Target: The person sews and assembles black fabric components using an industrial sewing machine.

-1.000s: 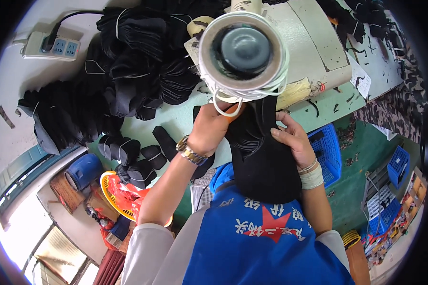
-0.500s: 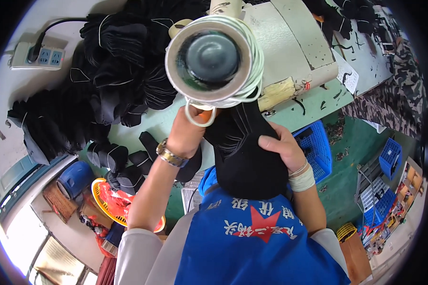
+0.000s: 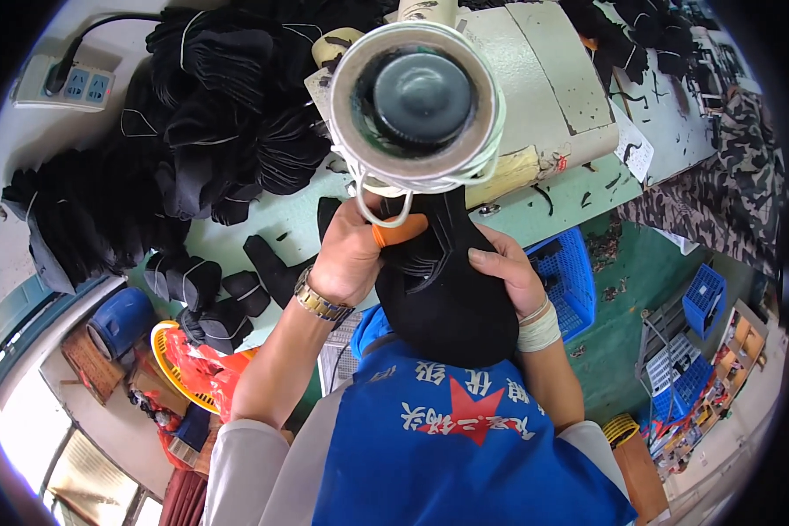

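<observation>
The left hand (image 3: 346,254) holds the left side of a stack of black cloth (image 3: 451,320), its thumb, in an orange finger cover (image 3: 397,231), lying over the layers; its other fingertips cannot be made out. The right hand (image 3: 510,272) grips the right edge, thumb on top and fingers behind. The stack therefore sits between the 2 hands, its wide rounded end toward the body, over a blue apron (image 3: 465,478). A watch (image 3: 323,303) circles the left wrist and a pale wrap (image 3: 540,331) the right.

Just beyond the hands stands a round cup (image 3: 422,98) wound with white cord (image 3: 486,167), in front of a cream machine (image 3: 543,74) on a green tabletop (image 3: 579,200). Left of the left hand lie small black bundles (image 3: 193,280); farther out are bigger tied bundles (image 3: 223,66). A blue basket (image 3: 579,307) is near the right hand, on its outer side.
</observation>
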### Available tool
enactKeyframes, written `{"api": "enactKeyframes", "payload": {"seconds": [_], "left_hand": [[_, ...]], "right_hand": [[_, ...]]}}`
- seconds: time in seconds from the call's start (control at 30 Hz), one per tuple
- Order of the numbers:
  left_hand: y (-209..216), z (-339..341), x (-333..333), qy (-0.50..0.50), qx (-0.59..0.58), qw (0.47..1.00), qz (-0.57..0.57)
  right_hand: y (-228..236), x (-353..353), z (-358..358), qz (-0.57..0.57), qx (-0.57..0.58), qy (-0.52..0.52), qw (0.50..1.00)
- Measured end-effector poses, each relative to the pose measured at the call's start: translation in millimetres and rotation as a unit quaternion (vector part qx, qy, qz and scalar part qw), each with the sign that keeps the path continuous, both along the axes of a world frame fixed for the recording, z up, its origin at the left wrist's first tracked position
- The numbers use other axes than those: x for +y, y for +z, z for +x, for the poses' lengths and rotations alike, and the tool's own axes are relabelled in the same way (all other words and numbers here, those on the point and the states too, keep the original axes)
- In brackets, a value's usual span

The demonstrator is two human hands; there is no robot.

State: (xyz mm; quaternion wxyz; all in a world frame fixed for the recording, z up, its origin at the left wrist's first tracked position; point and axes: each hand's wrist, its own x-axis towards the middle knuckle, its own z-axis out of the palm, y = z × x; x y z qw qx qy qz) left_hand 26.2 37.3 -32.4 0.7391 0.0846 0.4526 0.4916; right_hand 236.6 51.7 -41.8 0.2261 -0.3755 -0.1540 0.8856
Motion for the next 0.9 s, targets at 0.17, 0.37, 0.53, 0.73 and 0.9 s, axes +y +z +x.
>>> {"api": "enactKeyframes", "payload": {"seconds": [0.17, 0.37, 0.53, 0.73, 0.9], "left_hand": [[-10.8, 3.2, -5.1, 0.021, 0.009, 1.000, 0.007], [-40.2, 3.3, -25.2, 0.002, 0.199, 0.980, 0.024], [-13.0, -3.4, 0.6, -0.106, 0.126, 0.982, -0.095], [-26.5, -2.9, 3.1, -0.122, 0.170, 0.973, -0.100], [-31.3, -3.9, 7.0, -0.120, 0.256, 0.959, -0.011]], "right_hand": [[-0.6, -7.1, 0.7, 0.010, 0.005, -0.035, 0.999], [-2.5, -8.9, 3.5, 0.008, 0.012, -0.041, 0.999], [-7.1, -12.3, 3.8, 0.007, -0.011, -0.076, 0.997], [-2.1, -18.0, -6.0, 0.025, -0.028, -0.148, 0.988], [-4.4, -18.7, -0.2, 0.010, 0.000, -0.080, 0.997]]}}
